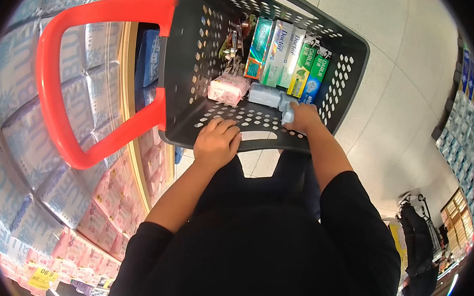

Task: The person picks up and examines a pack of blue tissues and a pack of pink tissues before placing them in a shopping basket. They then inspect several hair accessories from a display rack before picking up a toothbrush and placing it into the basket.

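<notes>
A dark grey shopping basket (343, 103) with a red handle (48, 80) is in front of me. My left hand (215, 141) lies over its near rim, fingers curled to the inside. Inside the basket, my right hand (303, 118) grips the right end of a light blue soft pack (265, 95), its wrapper bunched by the fingers. Left of that lies a pink soft pack (228, 89). Several toothpaste boxes (280, 55) stand side by side behind the packs. To their left are smaller packaged items (236, 43) that I cannot make out.
Shelves on the left hold blue-and-white packs (39, 139) and pink packs (115, 194), with a yellow price tag (42, 278). Tiled floor (380, 136) extends to the right, towards more stocked shelves (462, 133). A person in dark clothes (416, 243) is near a cart at lower right.
</notes>
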`<control>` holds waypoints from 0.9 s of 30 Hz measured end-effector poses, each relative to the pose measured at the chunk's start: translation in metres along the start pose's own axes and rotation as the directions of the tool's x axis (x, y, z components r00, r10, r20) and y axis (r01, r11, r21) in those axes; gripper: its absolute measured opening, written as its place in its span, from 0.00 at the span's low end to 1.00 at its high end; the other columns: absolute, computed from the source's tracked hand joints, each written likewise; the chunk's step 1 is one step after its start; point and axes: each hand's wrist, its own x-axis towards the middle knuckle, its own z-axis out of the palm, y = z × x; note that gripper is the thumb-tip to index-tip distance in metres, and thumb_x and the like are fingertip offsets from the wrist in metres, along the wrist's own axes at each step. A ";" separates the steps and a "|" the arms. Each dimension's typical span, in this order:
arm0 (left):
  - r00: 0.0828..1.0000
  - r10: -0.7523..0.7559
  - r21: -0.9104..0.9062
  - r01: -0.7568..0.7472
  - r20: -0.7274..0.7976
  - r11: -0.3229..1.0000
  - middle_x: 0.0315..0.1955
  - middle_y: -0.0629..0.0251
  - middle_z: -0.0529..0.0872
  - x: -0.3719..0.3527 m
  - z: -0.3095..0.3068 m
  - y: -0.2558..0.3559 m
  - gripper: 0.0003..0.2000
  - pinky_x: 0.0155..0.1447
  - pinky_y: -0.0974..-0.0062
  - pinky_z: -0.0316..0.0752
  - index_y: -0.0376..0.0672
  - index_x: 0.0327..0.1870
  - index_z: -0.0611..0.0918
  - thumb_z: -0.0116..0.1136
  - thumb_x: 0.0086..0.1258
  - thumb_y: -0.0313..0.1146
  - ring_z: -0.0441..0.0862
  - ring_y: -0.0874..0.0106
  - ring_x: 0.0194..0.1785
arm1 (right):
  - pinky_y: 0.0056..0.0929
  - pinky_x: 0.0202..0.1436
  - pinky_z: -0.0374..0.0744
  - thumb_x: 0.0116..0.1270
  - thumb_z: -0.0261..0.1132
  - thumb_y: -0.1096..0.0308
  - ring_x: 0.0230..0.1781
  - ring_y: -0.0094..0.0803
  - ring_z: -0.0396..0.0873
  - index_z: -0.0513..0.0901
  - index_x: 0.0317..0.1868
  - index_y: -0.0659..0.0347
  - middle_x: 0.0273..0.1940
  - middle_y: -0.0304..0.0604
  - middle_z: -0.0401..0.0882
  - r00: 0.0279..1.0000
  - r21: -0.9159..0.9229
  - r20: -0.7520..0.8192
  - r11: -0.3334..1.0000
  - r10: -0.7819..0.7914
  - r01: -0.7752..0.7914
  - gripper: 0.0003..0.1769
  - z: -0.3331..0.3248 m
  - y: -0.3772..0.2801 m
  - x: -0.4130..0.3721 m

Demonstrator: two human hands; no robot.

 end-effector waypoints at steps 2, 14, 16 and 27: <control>1.000 0.007 -0.024 -0.007 0.005 1.000 0.40 0.72 0.83 0.000 -0.001 0.000 0.06 0.49 0.69 0.75 0.46 0.33 0.83 0.62 0.56 0.35 0.78 0.67 0.48 | 0.45 0.65 0.62 0.42 0.73 0.47 0.52 0.50 0.73 0.67 0.62 0.60 0.49 0.56 0.75 0.981 -0.078 -0.172 0.994 -0.094 0.082 0.48 -0.003 -0.003 -0.021; 0.983 0.156 -0.315 -0.179 -0.098 0.932 0.63 0.51 0.63 -0.007 -0.110 0.064 0.43 0.62 0.63 0.68 0.46 0.66 0.64 0.73 0.46 0.38 0.66 0.55 0.63 | 0.41 0.56 0.74 0.67 0.60 0.62 0.57 0.38 0.72 0.54 0.70 0.49 0.59 0.48 0.70 0.915 0.891 -0.401 -0.249 -0.039 0.379 0.35 -0.107 -0.126 -0.181; 0.919 0.218 -0.268 -0.312 -0.327 0.912 0.58 0.51 0.69 -0.004 -0.141 0.074 0.42 0.60 0.62 0.69 0.43 0.63 0.68 0.75 0.40 0.33 0.70 0.55 0.60 | 0.46 0.54 0.75 0.68 0.59 0.58 0.58 0.40 0.71 0.54 0.68 0.51 0.60 0.47 0.67 0.945 0.877 -0.316 -0.405 -0.081 0.258 0.33 -0.131 -0.149 -0.221; 0.992 0.070 -0.975 -0.121 -0.109 0.189 0.52 0.57 0.78 -0.043 -0.270 0.114 0.27 0.59 0.70 0.69 0.33 0.59 0.69 0.63 0.59 0.32 0.75 0.69 0.55 | 0.36 0.61 0.69 0.52 0.74 0.57 0.62 0.40 0.66 0.48 0.69 0.58 0.63 0.52 0.61 0.360 0.394 -0.898 -0.095 -0.253 0.914 0.53 -0.165 -0.160 -0.351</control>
